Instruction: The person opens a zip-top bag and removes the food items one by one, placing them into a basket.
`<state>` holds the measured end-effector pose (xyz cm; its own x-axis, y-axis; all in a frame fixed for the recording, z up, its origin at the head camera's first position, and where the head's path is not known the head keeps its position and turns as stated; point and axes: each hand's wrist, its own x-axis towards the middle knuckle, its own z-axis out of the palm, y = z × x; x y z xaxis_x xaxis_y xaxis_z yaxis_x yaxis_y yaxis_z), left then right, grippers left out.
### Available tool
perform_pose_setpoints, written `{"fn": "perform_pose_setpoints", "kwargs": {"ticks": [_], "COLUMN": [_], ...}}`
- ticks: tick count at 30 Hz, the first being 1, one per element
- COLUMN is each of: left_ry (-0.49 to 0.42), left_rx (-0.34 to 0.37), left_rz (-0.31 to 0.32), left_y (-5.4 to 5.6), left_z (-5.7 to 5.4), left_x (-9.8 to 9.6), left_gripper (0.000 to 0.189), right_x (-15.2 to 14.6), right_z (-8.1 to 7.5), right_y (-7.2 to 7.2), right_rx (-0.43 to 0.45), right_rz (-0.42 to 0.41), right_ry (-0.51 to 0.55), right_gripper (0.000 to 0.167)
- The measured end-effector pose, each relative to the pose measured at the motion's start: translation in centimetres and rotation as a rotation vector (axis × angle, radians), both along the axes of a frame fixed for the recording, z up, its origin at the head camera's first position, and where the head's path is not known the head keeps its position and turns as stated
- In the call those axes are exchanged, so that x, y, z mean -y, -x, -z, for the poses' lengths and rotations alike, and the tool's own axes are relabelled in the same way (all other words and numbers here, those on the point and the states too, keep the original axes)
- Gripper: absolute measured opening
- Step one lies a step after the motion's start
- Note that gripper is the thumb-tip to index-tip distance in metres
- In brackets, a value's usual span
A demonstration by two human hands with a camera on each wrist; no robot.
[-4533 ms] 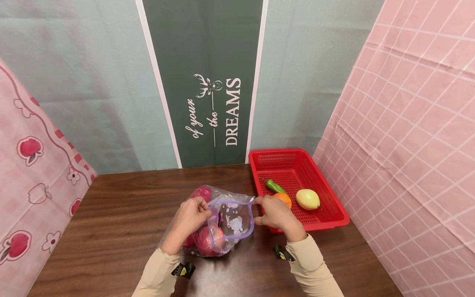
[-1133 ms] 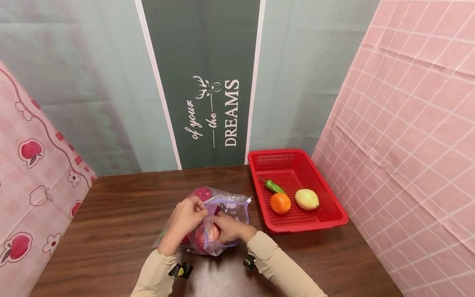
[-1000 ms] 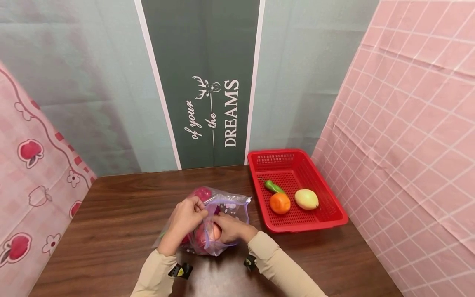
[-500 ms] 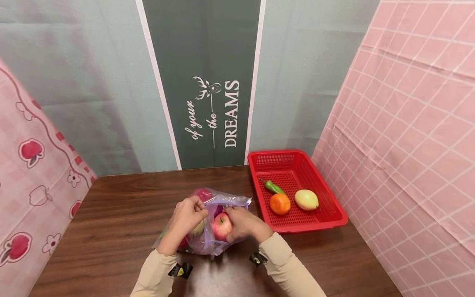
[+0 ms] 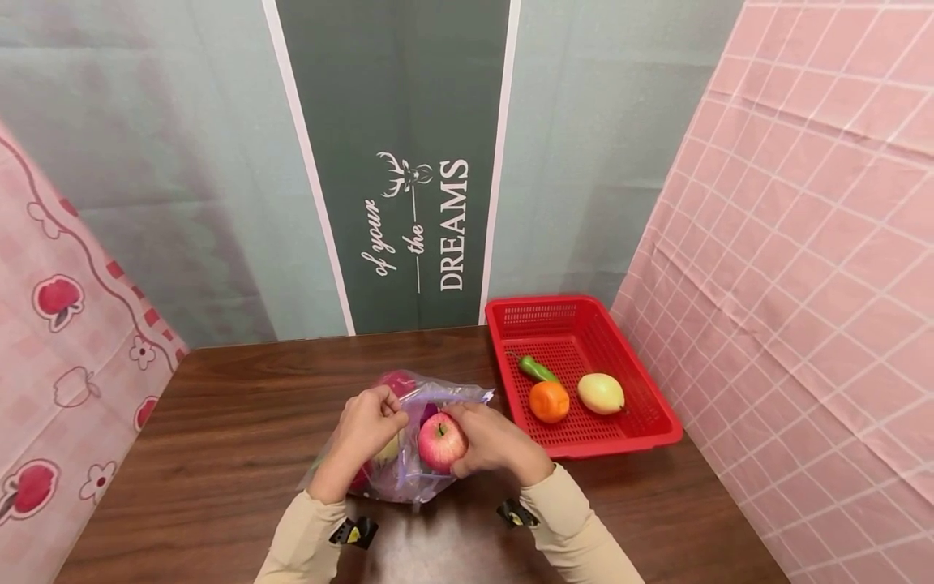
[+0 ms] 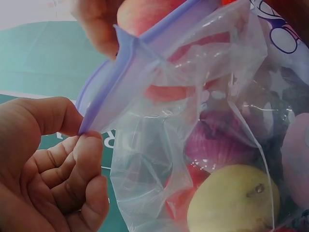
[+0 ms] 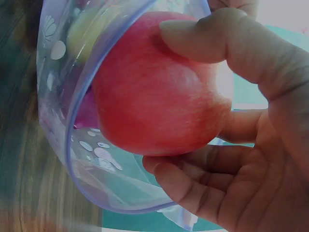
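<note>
A clear zip bag (image 6: pixel 140 159) with a purple-edged mouth lies on the table. My left hand (image 5: pixel 367 426) pinches its edge between thumb and forefinger. My right hand (image 5: pixel 492 438) grips a red apple (image 5: pixel 442 443) at the bag's mouth, thumb on one side and fingers on the other, as the right wrist view shows. Through the plastic in the left wrist view I see a purple onion (image 6: pixel 219 140), a yellow-green round fruit (image 6: pixel 234 200) and other red items partly hidden by folds.
To the right stands a red plastic basket (image 5: pixel 660 422). In it lie a green chili pepper (image 5: pixel 537 369), an orange (image 5: pixel 549 402) and a pale yellow pear-like fruit (image 5: pixel 601 393). The brown wooden table (image 5: pixel 219 462) is bordered by hanging cloths at the back and sides.
My right hand went from the bag's rim into the bag, took hold of the apple and drew it rightward to the opening. The left hand keeps its pinch in about the same place.
</note>
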<state>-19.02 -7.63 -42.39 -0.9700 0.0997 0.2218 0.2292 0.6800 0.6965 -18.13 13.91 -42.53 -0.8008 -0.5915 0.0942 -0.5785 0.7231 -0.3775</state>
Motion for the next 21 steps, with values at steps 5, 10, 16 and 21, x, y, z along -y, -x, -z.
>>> {"fn": "perform_pose_setpoints", "kwargs": {"ticks": [5, 10, 16, 21], "left_ry": [0.003, 0.009, 0.008, 0.007], "left_rx": [-0.008, -0.005, 0.005, 0.000], "left_rz": [0.006, 0.004, -0.003, -0.001], "left_y": [0.0, 0.0, -0.1, -0.1], "left_z": [0.0, -0.1, -0.1, 0.0], "left_x": [0.1, 0.2, 0.2, 0.2], "left_gripper": [0.015, 0.014, 0.014, 0.013], "right_x": [-0.3, -0.8, -1.3, -3.2], "right_z": [-0.7, -1.1, -1.6, -2.9], "right_y": [-0.4, -0.4, -0.6, -0.9], "right_rx": [-0.022, -0.010, 0.011, 0.043], "right_rz": [-0.007, -0.010, -0.018, 0.030], "right_ry": [-0.009, -0.001, 0.012, 0.016], "right_gripper": [0.072, 0.074, 0.073, 0.075]}}
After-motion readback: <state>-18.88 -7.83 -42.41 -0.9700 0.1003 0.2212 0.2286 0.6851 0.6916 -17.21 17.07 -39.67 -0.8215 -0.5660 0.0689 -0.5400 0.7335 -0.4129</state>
